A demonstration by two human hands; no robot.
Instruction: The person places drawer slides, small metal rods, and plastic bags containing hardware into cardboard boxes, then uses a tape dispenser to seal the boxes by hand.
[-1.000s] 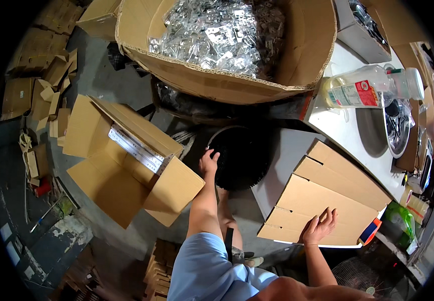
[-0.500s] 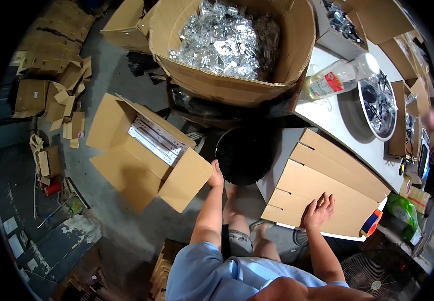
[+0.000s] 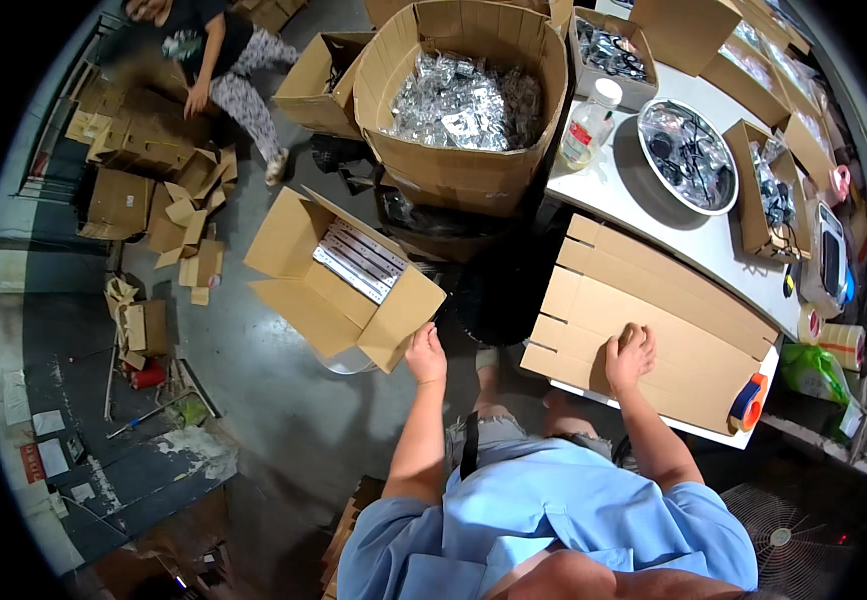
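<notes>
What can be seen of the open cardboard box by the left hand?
The box is plain brown cardboard, open-topped, its flaps splayed outward. Pale strips with dark marks lie inside. It sits slantwise above a pale rounded surface. The left hand is at its right-hand flap's edge; contact is unclear.

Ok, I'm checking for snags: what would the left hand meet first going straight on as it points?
Probably the box flap, right beside the left hand; depth is unclear, so they may be touching.
</notes>
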